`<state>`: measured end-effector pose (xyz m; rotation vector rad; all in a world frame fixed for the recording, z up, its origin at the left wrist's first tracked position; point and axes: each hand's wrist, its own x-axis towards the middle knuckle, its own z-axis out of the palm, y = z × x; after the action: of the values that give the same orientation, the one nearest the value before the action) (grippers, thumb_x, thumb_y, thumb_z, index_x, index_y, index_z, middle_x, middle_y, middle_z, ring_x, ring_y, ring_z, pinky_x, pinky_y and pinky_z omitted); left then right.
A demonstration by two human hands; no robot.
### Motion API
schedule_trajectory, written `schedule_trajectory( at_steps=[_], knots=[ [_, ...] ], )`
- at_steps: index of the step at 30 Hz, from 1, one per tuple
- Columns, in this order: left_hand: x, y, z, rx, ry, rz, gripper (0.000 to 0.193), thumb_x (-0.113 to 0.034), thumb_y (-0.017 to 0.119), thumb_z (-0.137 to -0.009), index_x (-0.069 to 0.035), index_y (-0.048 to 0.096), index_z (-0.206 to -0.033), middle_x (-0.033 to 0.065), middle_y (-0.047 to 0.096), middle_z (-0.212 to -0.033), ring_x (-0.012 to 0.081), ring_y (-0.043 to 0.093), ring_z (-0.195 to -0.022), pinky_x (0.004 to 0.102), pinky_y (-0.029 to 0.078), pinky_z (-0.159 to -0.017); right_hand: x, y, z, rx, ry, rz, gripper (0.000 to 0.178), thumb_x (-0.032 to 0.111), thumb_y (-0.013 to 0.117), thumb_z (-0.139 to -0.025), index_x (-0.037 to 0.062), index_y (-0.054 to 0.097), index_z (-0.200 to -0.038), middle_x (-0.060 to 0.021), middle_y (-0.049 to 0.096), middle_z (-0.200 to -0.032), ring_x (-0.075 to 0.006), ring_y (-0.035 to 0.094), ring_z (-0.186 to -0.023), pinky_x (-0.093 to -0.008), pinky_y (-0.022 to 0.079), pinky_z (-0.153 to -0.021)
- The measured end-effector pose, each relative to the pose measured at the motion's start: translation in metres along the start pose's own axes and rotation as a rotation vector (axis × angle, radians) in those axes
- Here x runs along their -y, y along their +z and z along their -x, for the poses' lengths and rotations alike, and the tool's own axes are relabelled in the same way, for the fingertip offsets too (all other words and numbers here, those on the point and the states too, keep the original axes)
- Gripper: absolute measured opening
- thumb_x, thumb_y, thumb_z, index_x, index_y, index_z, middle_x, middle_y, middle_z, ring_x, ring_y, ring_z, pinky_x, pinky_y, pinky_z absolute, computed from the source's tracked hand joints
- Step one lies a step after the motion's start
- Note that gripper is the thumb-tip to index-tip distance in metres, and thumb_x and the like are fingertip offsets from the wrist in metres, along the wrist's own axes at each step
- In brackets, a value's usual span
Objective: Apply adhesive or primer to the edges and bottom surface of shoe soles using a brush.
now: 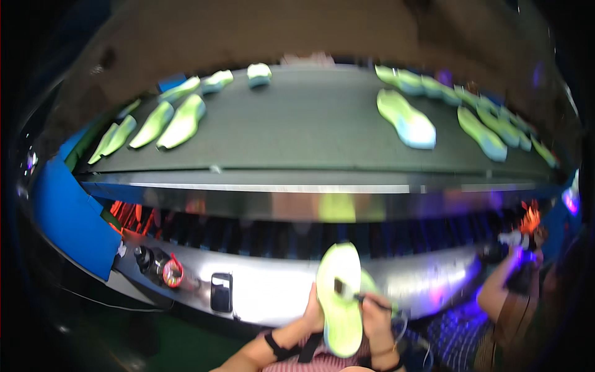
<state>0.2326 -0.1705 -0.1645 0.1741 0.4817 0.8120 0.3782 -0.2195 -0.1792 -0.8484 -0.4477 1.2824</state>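
Clamped in left hand [315,313]: yellow-green shoe sole [343,328], at near edge of metal ledge [263,288] | Gripped in right hand [376,317]: brush [348,292], over sole's face | Beyond: more soles [406,121] on dark conveyor belt [285,127]

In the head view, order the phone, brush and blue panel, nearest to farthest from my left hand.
1. Brush: over the sole, right of your left hand.
2. Phone: left, on the metal ledge.
3. Blue panel: far left.
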Motion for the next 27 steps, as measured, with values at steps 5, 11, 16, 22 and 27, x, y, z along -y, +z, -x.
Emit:
schedule_trajectory(
  at_steps=[5,11,16,22,27],
  knots=[
    [-0.015,0.013,0.008,0.233,-0.007,0.065,0.087,-0.073,0.012,-0.076,-0.009,0.026,-0.133,0.0167,0.04,-0.129,0.0344,0.044,-0.113,0.0452,0.034,-0.096,0.047,0.045,-0.013,0.112,0.013,0.224,0.021,-0.001,0.059,-0.075,-0.0066,0.058,-0.095,-0.0155,0.063,-0.09,-0.018,0.06,-0.076,-0.027,0.049,-0.069],
    [-0.003,0.008,0.008,0.311,0.005,-0.002,0.085,-0.071,0.011,-0.078,-0.009,0.028,-0.133,0.0135,0.045,-0.125,0.0316,0.048,-0.11,0.0434,0.038,-0.093,0.051,0.049,-0.029,0.095,-0.029,0.252,0.022,0.001,0.064,-0.074,-0.0062,0.06,-0.094,-0.0104,0.064,-0.085,-0.0117,0.059,-0.072,-0.0213,0.048,-0.065],
    [0.002,0.014,0.01,0.252,0.068,0.037,0.081,-0.07,0.013,-0.079,-0.011,0.027,-0.133,0.0109,0.043,-0.127,0.0287,0.045,-0.113,0.0415,0.036,-0.096,0.058,0.074,-0.036,0.101,-0.139,0.476,0.02,0.002,0.064,-0.074,-0.0058,0.061,-0.093,-0.0098,0.064,-0.084,-0.0115,0.059,-0.071,-0.021,0.047,-0.067],
    [-0.01,0.011,0.003,0.107,0.168,-0.038,0.078,-0.069,0.017,-0.08,-0.01,0.035,-0.128,0.0104,0.043,-0.125,0.0262,0.043,-0.113,0.0399,0.034,-0.096,0.057,0.081,-0.006,0.479,-0.558,1.006,0.018,0.005,0.063,-0.072,0.0002,0.064,-0.089,-0.0142,0.064,-0.083,-0.0206,0.062,-0.075,-0.0271,0.046,-0.066],
    [-0.029,-0.005,0.003,0.085,0.229,-0.089,0.079,-0.068,0.014,-0.08,-0.01,0.038,-0.127,0.0107,0.05,-0.118,0.027,0.05,-0.105,0.0405,0.04,-0.091,0.083,0.045,0.033,0.778,-0.049,1.089,0.019,0.005,0.066,-0.071,0.0009,0.065,-0.089,-0.0103,0.066,-0.078,-0.0134,0.063,-0.069,-0.0229,0.048,-0.064]
  ],
)
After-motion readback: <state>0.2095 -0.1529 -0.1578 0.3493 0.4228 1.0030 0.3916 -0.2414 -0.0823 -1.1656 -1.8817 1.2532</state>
